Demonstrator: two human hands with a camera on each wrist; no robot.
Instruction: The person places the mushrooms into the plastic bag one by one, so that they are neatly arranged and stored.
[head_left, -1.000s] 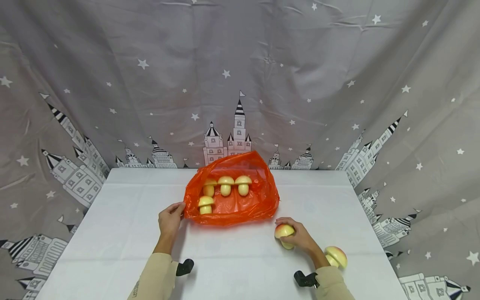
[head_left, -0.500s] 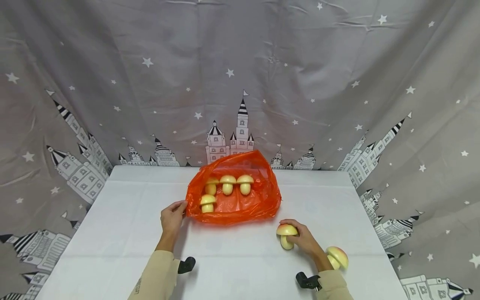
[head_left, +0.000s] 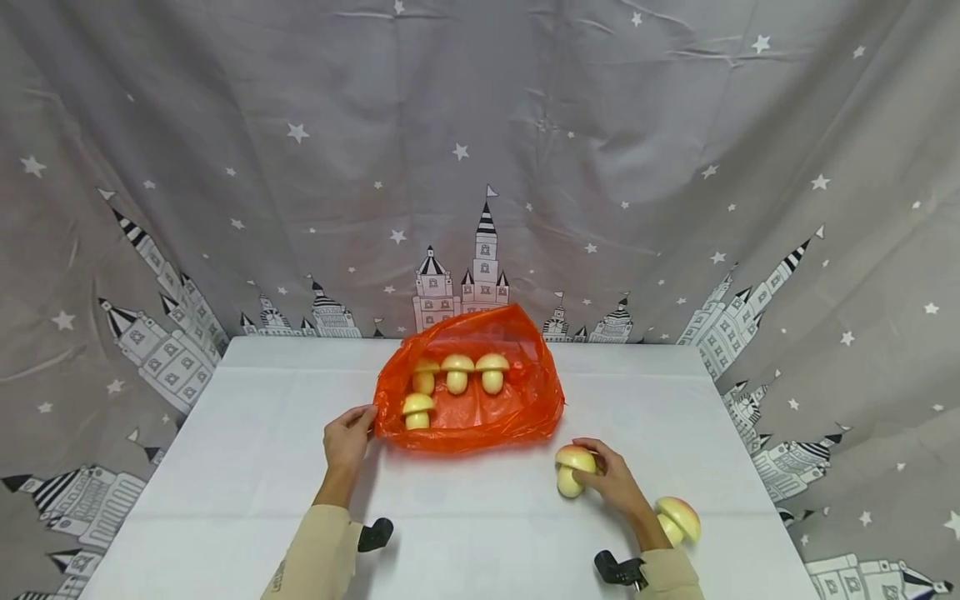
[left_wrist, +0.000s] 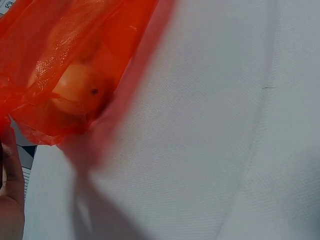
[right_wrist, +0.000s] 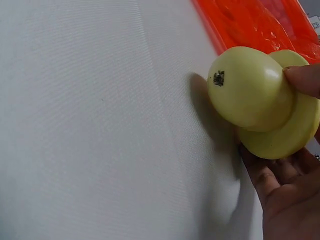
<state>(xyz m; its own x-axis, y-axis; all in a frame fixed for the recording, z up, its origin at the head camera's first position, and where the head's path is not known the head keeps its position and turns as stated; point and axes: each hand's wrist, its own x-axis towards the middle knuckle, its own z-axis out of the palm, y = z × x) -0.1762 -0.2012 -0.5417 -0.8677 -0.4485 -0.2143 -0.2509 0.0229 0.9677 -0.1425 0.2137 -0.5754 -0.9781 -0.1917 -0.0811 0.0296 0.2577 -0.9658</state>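
Note:
My left hand pinches the left edge of an orange-red plastic bag, whose mouth gapes toward me. Inside it lie several yellow toy mushrooms, one of them a mushroom at the right of the back row. In the left wrist view a mushroom shows through the film. To the right of the bag, my right hand grips another toy mushroom with a red-tinged cap. The right wrist view shows thumb and fingers around its cap, with the pale stem facing the camera and a dark mark on its end.
One more toy mushroom with a reddish cap lies on the table beside my right forearm. A white cloth covers the table. Behind it hangs a grey curtain printed with stars and castles.
The mushroom in my right hand has turned slightly, so that its stem now shows more. My left hand keeps its hold on the bag. The whole view has shifted slightly.

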